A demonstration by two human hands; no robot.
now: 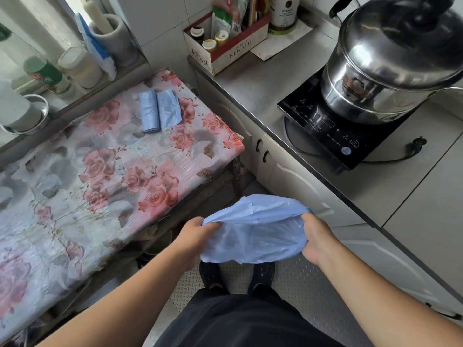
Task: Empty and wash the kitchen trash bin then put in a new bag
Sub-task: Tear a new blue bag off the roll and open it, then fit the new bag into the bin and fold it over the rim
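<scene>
A thin light-blue trash bag [253, 229] hangs in front of me above the floor, its mouth stretched between both hands. My left hand [198, 234] grips the bag's left edge with curled fingers. My right hand [317, 237] grips the right edge the same way. A roll of the same blue bags [160, 111] lies on the table with the flowered cover [100, 166] to my left. No trash bin shows in the view.
A steel counter [263, 81] on my right carries an induction hob [333, 136] with a big steel pot [390, 61] and a box of bottles [225, 41]. White cabinet doors [288, 176] stand below. My feet [235, 274] are on a patterned floor mat.
</scene>
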